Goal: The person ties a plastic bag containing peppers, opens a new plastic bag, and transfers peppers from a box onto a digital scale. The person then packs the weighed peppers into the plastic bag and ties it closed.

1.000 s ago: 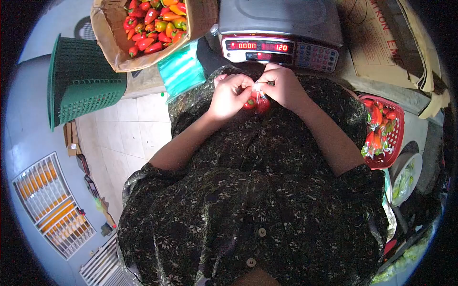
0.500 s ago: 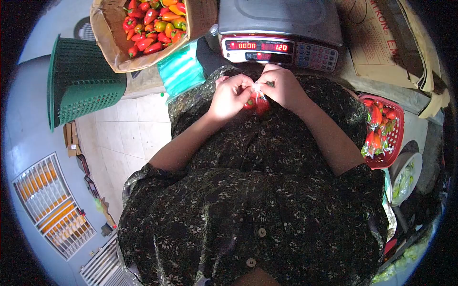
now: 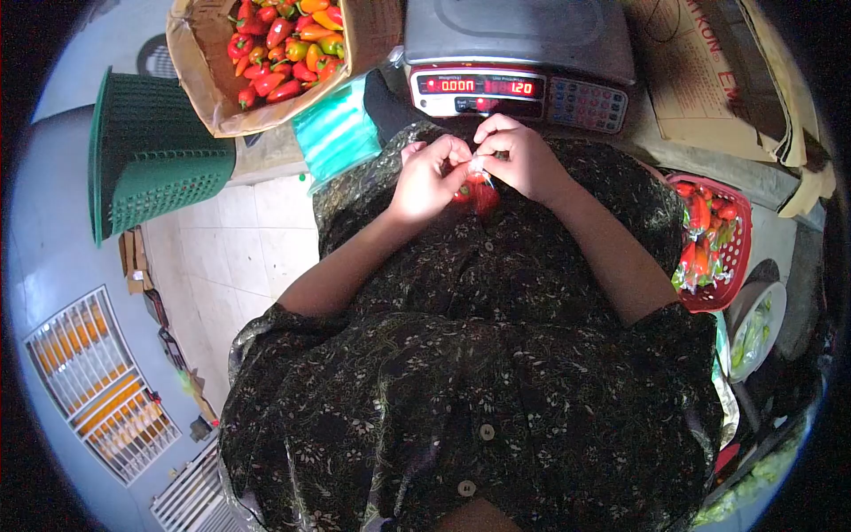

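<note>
A small clear plastic bag of red peppers (image 3: 480, 193) hangs in front of my chest, just below the scale. My left hand (image 3: 427, 181) pinches at the bag's gathered neck from the left. From the right, my right hand (image 3: 521, 162) is closed on the same twisted top, thumb and fingers together. The bag's neck between the fingertips is partly hidden. Beyond my hands stands a digital scale (image 3: 519, 93) with red lit figures and a bare metal pan.
A cardboard box (image 3: 202, 89) of red, orange and green peppers stands upper left, beside turquoise plastic bags (image 3: 337, 133). A green basket (image 3: 164, 168) is at far left. On the right are a red basket (image 3: 736, 257) with bagged peppers, a white bowl (image 3: 769, 332) and an open carton (image 3: 700, 97).
The fingers of my right hand have shifted slightly at the bag's neck. The bag has turned a little; both hands stay in about the same place.
</note>
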{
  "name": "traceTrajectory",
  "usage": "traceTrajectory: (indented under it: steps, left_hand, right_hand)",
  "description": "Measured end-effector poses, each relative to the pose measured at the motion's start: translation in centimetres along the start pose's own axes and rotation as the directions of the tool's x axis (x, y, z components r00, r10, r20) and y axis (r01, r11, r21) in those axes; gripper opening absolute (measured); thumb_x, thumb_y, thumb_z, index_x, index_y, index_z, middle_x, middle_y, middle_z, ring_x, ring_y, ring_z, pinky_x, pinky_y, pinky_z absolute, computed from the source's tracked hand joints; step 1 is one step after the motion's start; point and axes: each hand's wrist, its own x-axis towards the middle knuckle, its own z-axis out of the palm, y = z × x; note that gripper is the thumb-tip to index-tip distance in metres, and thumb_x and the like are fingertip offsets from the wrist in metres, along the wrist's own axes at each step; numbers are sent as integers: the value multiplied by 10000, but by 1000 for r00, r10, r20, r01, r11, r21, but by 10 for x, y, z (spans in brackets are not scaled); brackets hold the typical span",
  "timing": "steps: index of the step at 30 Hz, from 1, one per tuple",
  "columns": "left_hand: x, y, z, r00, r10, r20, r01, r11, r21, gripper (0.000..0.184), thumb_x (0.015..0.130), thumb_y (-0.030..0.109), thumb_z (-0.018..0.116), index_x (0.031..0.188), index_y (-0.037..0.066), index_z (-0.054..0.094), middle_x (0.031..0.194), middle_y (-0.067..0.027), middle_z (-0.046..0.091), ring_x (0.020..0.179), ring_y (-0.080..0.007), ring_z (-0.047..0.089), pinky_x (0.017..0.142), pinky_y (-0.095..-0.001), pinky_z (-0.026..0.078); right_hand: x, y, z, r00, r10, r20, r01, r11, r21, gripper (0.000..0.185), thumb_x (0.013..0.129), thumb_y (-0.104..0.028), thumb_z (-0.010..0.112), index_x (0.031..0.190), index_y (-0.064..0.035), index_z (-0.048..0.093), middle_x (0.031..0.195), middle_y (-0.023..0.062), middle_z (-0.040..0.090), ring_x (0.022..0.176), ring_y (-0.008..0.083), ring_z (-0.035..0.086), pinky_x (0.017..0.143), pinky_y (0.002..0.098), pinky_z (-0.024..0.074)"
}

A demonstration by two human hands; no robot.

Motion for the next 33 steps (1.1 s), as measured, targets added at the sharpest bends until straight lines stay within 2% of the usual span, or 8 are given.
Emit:
traceTrajectory:
  steps: [1,8,16,19,23,28,31,33]
  left_hand:
    - [0,0,0,1000,-17,-5,17,1000,-20,101,810,169,677,853,134,593,720,45,608,696,-111,583,889,-369,293]
    - [0,-4,2,1000,22,10,-23,997,73,90,808,152,659,837,136,575,691,35,579,672,-131,572,886,-368,292]
    - [-2,-1,-1,998,46,40,-50,991,124,83,814,125,618,880,138,569,729,21,599,714,-160,596,910,-412,281]
    - [-2,1,-1,996,94,9,-94,976,195,98,799,97,649,859,117,575,711,43,589,655,-114,568,852,-322,301]
    - [-2,0,0,996,88,3,-87,977,194,96,807,93,644,867,118,574,727,38,606,659,-113,571,854,-322,300]
    - [0,-3,1,995,95,13,-96,982,161,95,817,105,643,875,113,567,736,37,607,674,-112,579,849,-317,306]
    - [-2,0,-2,990,136,22,-138,973,183,101,824,76,636,885,87,556,733,29,594,665,-88,574,778,-283,367]
    - [-2,-6,0,995,99,33,-102,990,93,98,826,47,628,881,69,550,731,24,583,653,-69,562,708,-249,394]
  right_hand:
    - [0,1,0,1000,-6,4,6,1000,7,145,717,-123,661,738,20,653,878,133,599,809,245,609,723,326,479]
    - [1,9,0,999,-44,19,44,999,27,118,704,-90,661,753,17,649,900,132,594,821,248,606,729,328,480]
    - [0,6,-2,996,34,85,-36,999,24,81,744,-70,653,772,5,641,949,105,572,885,221,580,783,314,459]
    - [0,4,-1,997,22,75,-21,1000,-6,76,736,-61,650,774,4,640,946,104,569,881,224,581,777,318,462]
    - [0,3,-1,996,57,72,-54,998,-42,75,730,-56,647,776,3,641,944,104,565,880,226,581,774,323,462]
    - [0,2,1,999,-31,27,33,997,-73,123,724,-101,645,758,18,651,912,138,587,802,265,610,702,344,485]
    - [-2,-1,2,999,-13,37,16,997,-78,127,726,-103,645,762,18,647,923,136,579,805,265,607,703,345,484]
    - [-2,0,3,999,-7,36,10,997,-82,129,727,-104,647,762,19,643,926,135,576,810,266,606,706,346,483]
